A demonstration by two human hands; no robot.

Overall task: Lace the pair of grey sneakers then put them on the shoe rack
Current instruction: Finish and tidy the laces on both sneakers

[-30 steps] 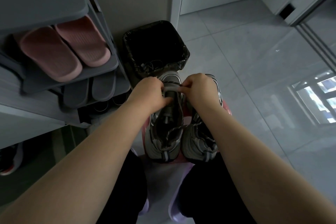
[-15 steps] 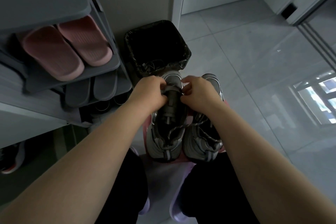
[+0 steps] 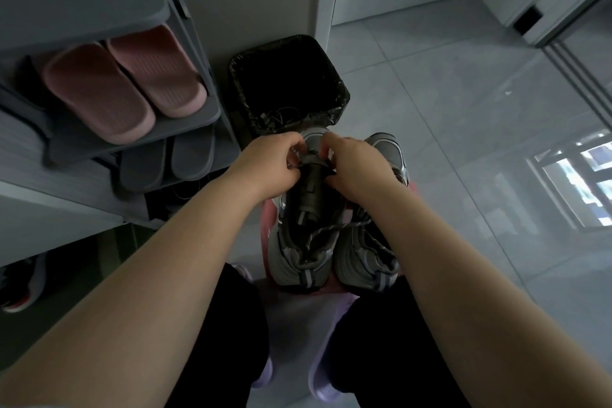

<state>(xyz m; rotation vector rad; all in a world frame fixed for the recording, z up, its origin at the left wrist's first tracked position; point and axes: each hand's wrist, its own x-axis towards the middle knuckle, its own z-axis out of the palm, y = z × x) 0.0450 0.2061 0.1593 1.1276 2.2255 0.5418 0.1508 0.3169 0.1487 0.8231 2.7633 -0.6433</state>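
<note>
Pinching a grey lace (image 3: 309, 160) from both sides, the left grip (image 3: 265, 162) and right grip (image 3: 357, 169) meet over the toe end of the left sneaker (image 3: 298, 242). Both grips are curled, clamped on the lace, which runs as a short flat band between them across the top of the dark tongue. A loose lace end (image 3: 328, 230) trails over the open collar towards the right sneaker (image 3: 367, 252).

The sneakers stand side by side, touching, toes pointing away from the person, between the knees. They rest on a pink support (image 3: 268, 219); what it is I cannot tell. The right grip's wrist covers part of the right sneaker's front.

Just beyond the toes stands a bin (image 3: 288, 86) lined with a black bag, against the wall. To its left is the grey rack (image 3: 185, 122). Pink slippers (image 3: 126, 86) lie on one shelf, grey slippers (image 3: 165, 162) on the shelf below. A dark shoe (image 3: 20, 288) with a red sole sits on the floor at the far left edge.

The floor (image 3: 463, 109) is pale glossy tile and reflects a window at right. At the bottom, lilac slippers (image 3: 323, 387) show below black trousers.
</note>
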